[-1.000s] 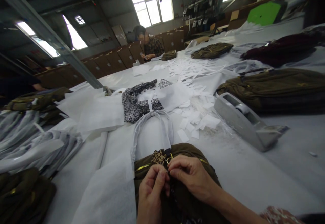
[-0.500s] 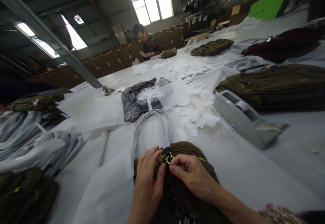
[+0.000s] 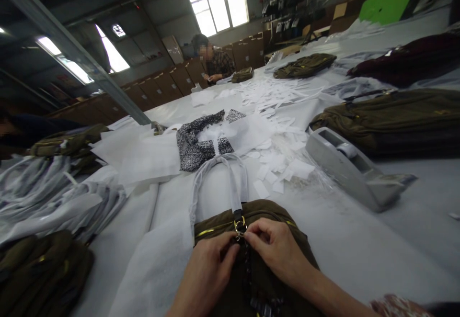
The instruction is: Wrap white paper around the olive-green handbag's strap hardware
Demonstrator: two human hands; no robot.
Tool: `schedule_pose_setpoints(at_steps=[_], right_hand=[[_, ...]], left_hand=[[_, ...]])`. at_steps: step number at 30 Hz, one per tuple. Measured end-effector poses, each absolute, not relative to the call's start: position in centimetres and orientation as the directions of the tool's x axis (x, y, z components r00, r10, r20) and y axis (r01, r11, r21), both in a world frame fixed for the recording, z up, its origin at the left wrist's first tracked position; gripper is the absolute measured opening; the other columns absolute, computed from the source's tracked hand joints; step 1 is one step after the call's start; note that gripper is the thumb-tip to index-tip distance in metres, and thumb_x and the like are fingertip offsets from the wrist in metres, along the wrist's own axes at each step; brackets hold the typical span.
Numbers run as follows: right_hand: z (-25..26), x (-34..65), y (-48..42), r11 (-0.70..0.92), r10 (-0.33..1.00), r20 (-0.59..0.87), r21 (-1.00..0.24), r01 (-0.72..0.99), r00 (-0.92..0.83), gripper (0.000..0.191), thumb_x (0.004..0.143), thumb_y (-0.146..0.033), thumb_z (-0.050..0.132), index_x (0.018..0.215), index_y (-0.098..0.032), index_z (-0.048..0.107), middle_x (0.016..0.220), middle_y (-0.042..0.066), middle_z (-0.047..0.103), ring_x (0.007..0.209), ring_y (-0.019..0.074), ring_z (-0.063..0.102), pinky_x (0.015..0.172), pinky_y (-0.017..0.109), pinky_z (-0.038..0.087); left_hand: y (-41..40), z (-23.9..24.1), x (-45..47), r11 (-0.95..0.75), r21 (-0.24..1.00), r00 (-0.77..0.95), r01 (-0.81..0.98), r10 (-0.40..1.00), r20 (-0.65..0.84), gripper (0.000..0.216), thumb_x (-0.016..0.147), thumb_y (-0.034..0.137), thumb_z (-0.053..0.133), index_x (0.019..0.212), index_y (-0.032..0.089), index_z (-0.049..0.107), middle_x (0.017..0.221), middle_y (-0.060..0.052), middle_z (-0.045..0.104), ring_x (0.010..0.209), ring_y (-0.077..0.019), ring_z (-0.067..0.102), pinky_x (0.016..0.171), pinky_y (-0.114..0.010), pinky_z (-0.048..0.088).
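An olive-green bag (image 3: 276, 211) with yellow zips lies in front of me on the table. Its handle (image 3: 220, 164), wrapped in white film, arches away from me. At the handle's base hangs a gold metal ring (image 3: 245, 221), with a dark beaded chain (image 3: 247, 264) below it. My right hand (image 3: 275, 245) pinches this ring between thumb and forefinger. From the other side, my left hand (image 3: 210, 264) pinches the ring's lower part, thumb and forefinger almost together. The exact fitting between the fingertips is partly hidden.
To the right stand a grey tape dispenser (image 3: 354, 168) and another olive bag (image 3: 391, 120). Wrapped handles (image 3: 72, 207) and folded olive bags (image 3: 39, 269) lie left. Patterned cloth (image 3: 192, 144) and white paper scraps (image 3: 283, 164) are ahead. A person (image 3: 215, 63) works at the far edge.
My left hand has drawn down and back off the bag's gold emblem area, its spread fingers closing into a pinch at the ring. The right hand stays at the ring. The view has shifted slightly.
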State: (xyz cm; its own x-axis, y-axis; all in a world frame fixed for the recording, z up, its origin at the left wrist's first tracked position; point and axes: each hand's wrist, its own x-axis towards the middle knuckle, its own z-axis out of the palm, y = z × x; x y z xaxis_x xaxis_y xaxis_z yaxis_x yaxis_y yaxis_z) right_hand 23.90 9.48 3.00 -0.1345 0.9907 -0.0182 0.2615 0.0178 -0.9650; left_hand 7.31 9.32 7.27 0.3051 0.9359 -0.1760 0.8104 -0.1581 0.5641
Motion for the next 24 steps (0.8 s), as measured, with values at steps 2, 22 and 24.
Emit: schedule_pose_setpoints(at_steps=[2, 22, 24], right_hand=[[3.0, 23.9, 9.5, 0.037, 0.99, -0.004, -0.958, 0.285, -0.141, 0.013, 0.076, -0.016, 0.056, 0.068, -0.017, 0.066, 0.061, -0.002, 0.057, 0.055, 0.0097, 0.047, 0.052, 0.02, 0.034], [2.6, 23.0, 9.4, -0.057, 0.991, -0.096, -0.928, 0.368, -0.088, 0.013, 0.069, -0.015, 0.053, 0.057, -0.016, 0.059, 0.052, -0.002, 0.055, 0.049, 0.0091, 0.047, 0.047, 0.02, 0.033], [2.6, 22.9, 9.4, -0.058, 0.991, -0.099, -0.929, 0.366, -0.094, 0.013, 0.068, -0.015, 0.053, 0.057, -0.016, 0.059, 0.053, -0.002, 0.056, 0.049, 0.0091, 0.048, 0.047, 0.02, 0.033]], left_hand=[[9.1, 6.8, 7.0, -0.039, 0.643, 0.221, 0.765, 0.953, -0.205, 0.026, 0.084, 0.023, 0.048, 0.103, 0.029, 0.063, 0.09, 0.002, 0.069, 0.084, -0.0168, 0.063, 0.075, -0.025, 0.046], [8.7, 4.4, 8.0, 0.21, 0.866, 0.098, 0.454, 0.954, -0.283, 0.032, 0.087, 0.04, 0.043, 0.102, 0.02, 0.063, 0.102, -0.005, 0.066, 0.097, -0.0205, 0.058, 0.088, -0.031, 0.042], [9.0, 4.6, 7.8, 0.279, 0.883, 0.124, 0.377, 0.93, -0.346, 0.03, 0.086, 0.039, 0.045, 0.101, 0.02, 0.062, 0.101, -0.004, 0.066, 0.096, -0.0201, 0.057, 0.087, -0.03, 0.042]])
